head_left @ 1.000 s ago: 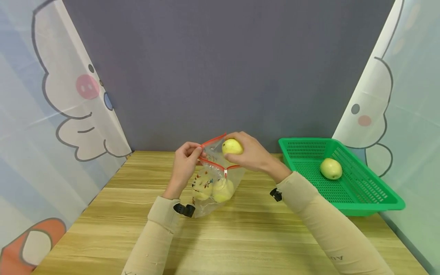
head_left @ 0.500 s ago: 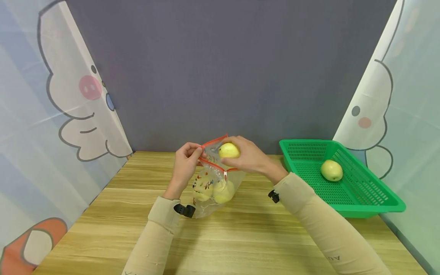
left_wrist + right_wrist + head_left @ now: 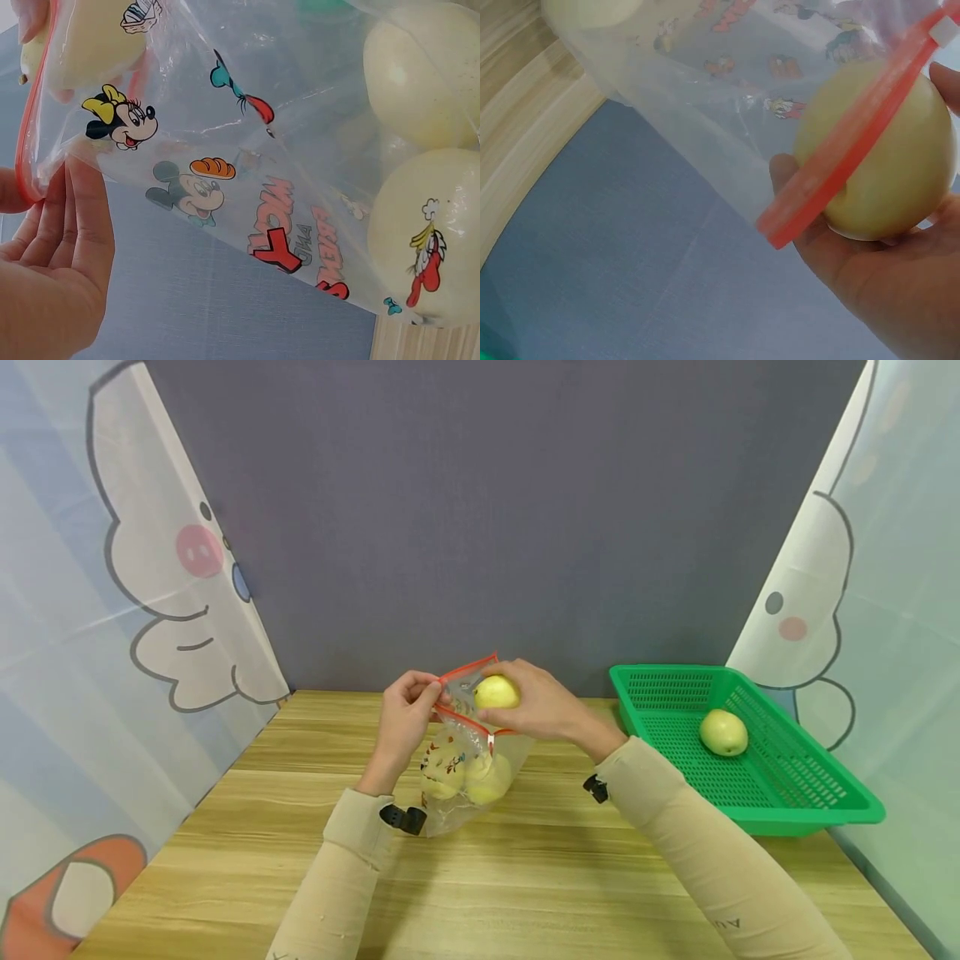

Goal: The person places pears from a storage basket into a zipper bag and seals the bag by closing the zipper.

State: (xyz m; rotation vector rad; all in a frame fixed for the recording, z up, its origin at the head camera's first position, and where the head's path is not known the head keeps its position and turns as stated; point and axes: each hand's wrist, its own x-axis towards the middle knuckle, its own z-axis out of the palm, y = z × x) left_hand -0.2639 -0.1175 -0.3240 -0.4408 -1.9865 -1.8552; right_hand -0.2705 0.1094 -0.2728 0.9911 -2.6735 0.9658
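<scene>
My left hand (image 3: 405, 710) pinches the red zip edge of a clear zip bag (image 3: 247, 157) printed with cartoon figures. Its mouth gapes, and a white slider (image 3: 491, 739) sits on the near red strip. Two pale yellow pears (image 3: 487, 779) lie in the bag's lower part, near the tabletop. With fingers and thumb around it, my right hand (image 3: 546, 702) holds another yellow pear (image 3: 497, 692) at the mouth. In the right wrist view, the red strip (image 3: 847, 150) crosses in front of this pear (image 3: 900, 169), and part of it shows through the plastic.
To the right, a green plastic basket (image 3: 810, 815) with slotted walls holds one pear (image 3: 723, 732). The wooden table (image 3: 487, 885) meets a grey backdrop (image 3: 480, 527) behind. Cartoon-printed curtains (image 3: 172, 543) hang at both sides.
My right hand has brought its pear slightly left and down into the bag's mouth. The left hand keeps its pinch on the edge, nearly still.
</scene>
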